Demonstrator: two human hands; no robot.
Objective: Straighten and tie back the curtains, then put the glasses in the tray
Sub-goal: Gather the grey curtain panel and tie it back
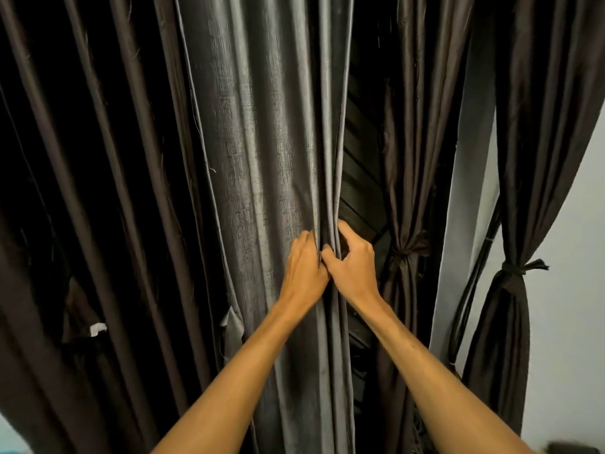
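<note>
A grey shiny curtain (262, 142) hangs straight in front of me, gathered in folds along its right edge. My left hand (302, 267) presses on those folds from the left, fingers curled into the cloth. My right hand (352, 262) grips the curtain's edge from the right, thumb touching my left hand. Dark brown curtains (98, 191) hang loose to the left. Two brown curtains on the right are tied back: one (404, 253) next to my right hand, one (514, 273) further right. No glasses or tray are in view.
A dark slatted surface (360, 178) shows in the gap between the grey curtain and the tied one. A pale wall (569, 224) fills the right side. A dark cord or pipe (471, 290) runs down beside the far right curtain.
</note>
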